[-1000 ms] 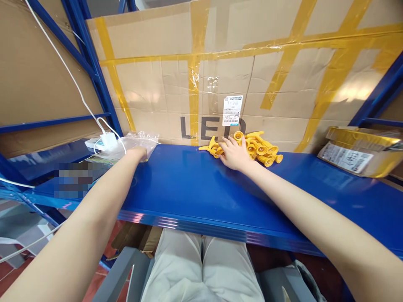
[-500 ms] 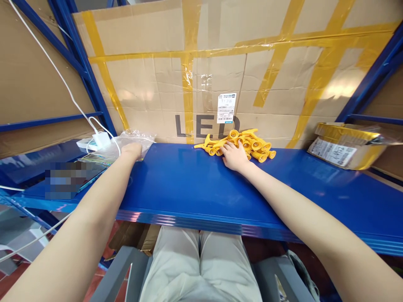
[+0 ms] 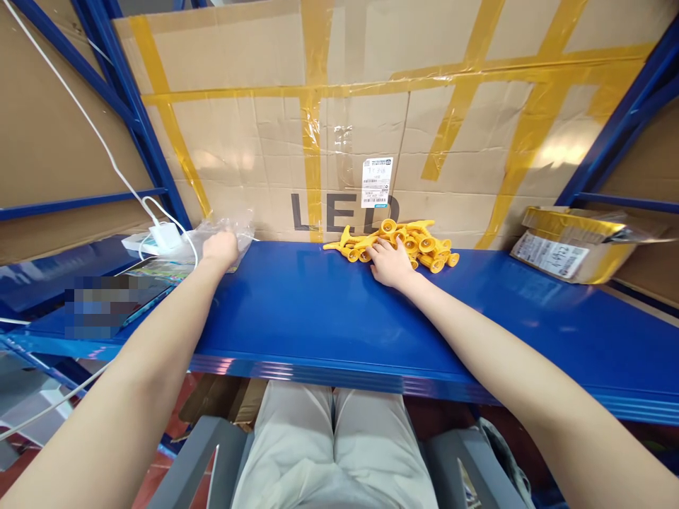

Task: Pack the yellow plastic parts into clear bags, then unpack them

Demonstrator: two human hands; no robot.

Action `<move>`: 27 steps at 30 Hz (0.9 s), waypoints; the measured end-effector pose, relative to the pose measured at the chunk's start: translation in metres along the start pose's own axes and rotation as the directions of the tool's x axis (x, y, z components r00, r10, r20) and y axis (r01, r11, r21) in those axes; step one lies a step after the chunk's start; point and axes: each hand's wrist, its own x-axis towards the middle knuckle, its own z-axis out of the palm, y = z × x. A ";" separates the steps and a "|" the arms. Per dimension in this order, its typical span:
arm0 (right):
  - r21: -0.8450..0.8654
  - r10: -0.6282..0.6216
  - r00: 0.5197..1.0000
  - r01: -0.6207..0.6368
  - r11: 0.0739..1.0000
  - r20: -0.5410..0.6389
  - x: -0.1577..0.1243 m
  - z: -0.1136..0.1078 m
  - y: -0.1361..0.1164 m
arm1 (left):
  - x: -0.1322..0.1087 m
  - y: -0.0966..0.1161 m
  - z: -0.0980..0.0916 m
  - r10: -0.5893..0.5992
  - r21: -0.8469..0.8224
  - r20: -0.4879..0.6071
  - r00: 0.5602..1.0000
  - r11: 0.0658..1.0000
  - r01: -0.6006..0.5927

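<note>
On the left of the shelf, my left hand (image 3: 221,247) is closed on a clear plastic bag (image 3: 245,232); its fingertips are partly hidden. Farther right, a pile of yellow plastic pieces (image 3: 427,244) with round cup-like ends and thin stems lies against the big cardboard box. My right hand (image 3: 391,263) rests on the near left part of this pile, palm down with its fingers spread, and covers some of the pieces.
Behind the blue shelf (image 3: 297,304) stands a large taped cardboard box (image 3: 254,155) marked LED. A small taped carton (image 3: 573,244) sits at the right. At left lie a white charger (image 3: 165,237) with its cable and a dark flat device (image 3: 143,291).
The plastic bag at my left hand has shifted and bunched upward a little. My right hand stays on the yellow pile. The whole view has moved slightly.
</note>
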 end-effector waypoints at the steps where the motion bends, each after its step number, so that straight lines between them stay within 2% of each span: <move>1: -0.001 0.001 1.000 -0.001 1.000 -0.002 0.000 0.000 0.000 | -0.003 0.007 -0.003 -0.054 0.036 -0.035 0.998 0.998 0.056; 3: 0.000 0.001 1.000 -0.001 1.000 -0.007 0.000 0.001 0.000 | -0.009 0.022 -0.008 0.006 0.078 -0.053 0.999 0.997 -0.002; 6: 0.001 -0.001 1.000 0.001 1.000 -0.006 0.000 0.000 0.000 | -0.018 0.044 -0.011 0.206 0.083 -0.029 0.978 0.976 -0.203; 10: 0.003 0.000 1.000 0.000 1.000 -0.001 0.000 0.000 0.000 | -0.031 0.069 -0.013 0.518 0.024 -0.003 0.855 0.855 -0.518; 12: 0.002 0.002 1.000 -0.002 1.000 0.001 0.000 0.000 0.000 | -0.037 0.080 -0.013 0.612 0.003 0.061 0.789 0.790 -0.613; 14: 0.001 0.004 1.000 -0.004 1.000 -0.001 0.000 0.001 0.000 | -0.040 0.089 -0.014 0.643 0.002 0.142 0.752 0.760 -0.650; 16: 0.002 0.003 1.000 -0.003 1.000 -0.007 0.001 0.001 0.000 | -0.041 0.097 -0.015 0.622 -0.003 0.210 0.755 0.772 -0.635; 19: 0.006 0.000 1.000 0.000 1.000 -0.012 0.001 0.002 0.001 | -0.037 0.105 -0.016 0.564 -0.055 0.265 0.782 0.819 -0.572; 23: 0.007 0.007 1.000 -0.007 1.000 -0.008 0.000 0.000 0.000 | -0.034 0.113 -0.018 0.517 -0.105 0.278 0.810 0.854 -0.509; 27: 0.000 0.008 1.000 -0.008 1.000 0.008 -0.001 -0.002 0.000 | -0.036 0.119 -0.018 0.419 -0.074 0.292 0.860 0.906 -0.416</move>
